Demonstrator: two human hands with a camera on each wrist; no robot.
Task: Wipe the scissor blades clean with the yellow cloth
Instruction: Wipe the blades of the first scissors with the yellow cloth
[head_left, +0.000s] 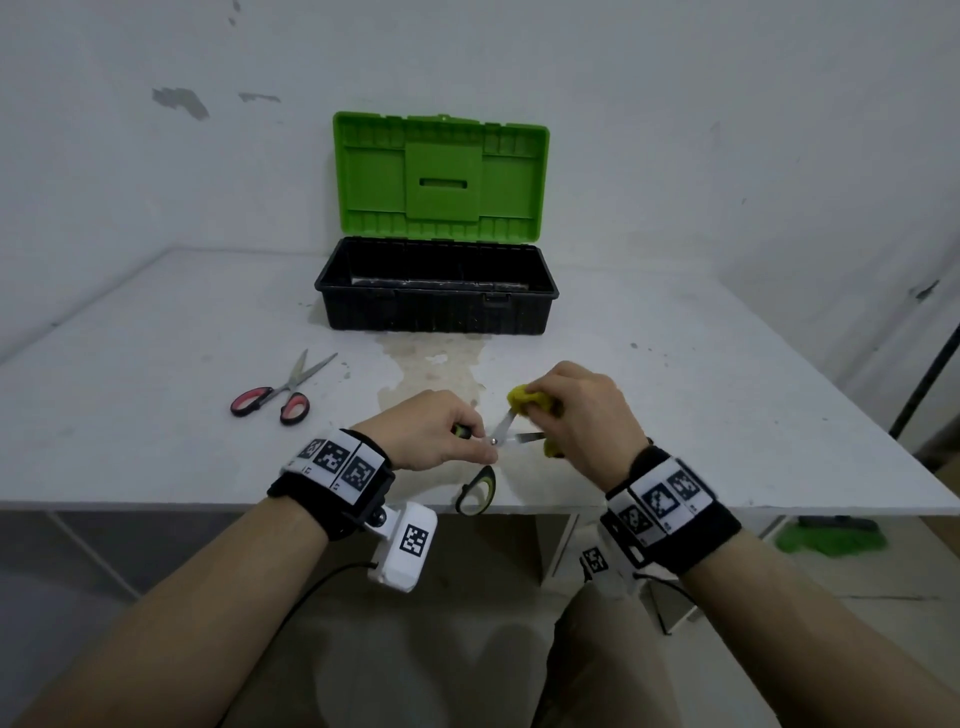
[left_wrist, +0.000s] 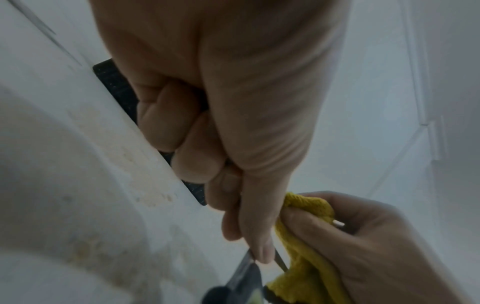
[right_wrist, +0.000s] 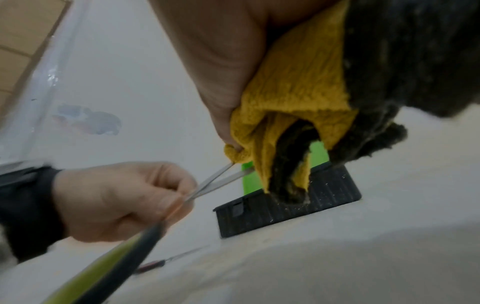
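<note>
Head view: green-and-black-handled scissors (head_left: 496, 444) held above the near edge of the white table (head_left: 675, 395), blades splayed toward 12 and 3 o'clock, presumably so each blade can be wiped alone. Left hand (head_left: 439, 431) curled tight about pivot and upper handle; right hand (head_left: 579, 410) bunching the yellow cloth (head_left: 527, 397) over the 12 o'clock blade tip. Red-handled scissors (head_left: 280, 395) at 10 o'clock (idle, also open), green-lidded toolbox (head_left: 436, 291) at 12. Left wrist view: thumb (left_wrist: 259, 230) pressed along the steel, a brace unseen from above; cloth pinched between right thumb and fingers. Right wrist view: both blades (right_wrist: 221, 181) bare up to the cloth, one entering the pinched fold and the other passing behind the cloth; dark soiling inside the fold, hidden elsewhere.
</note>
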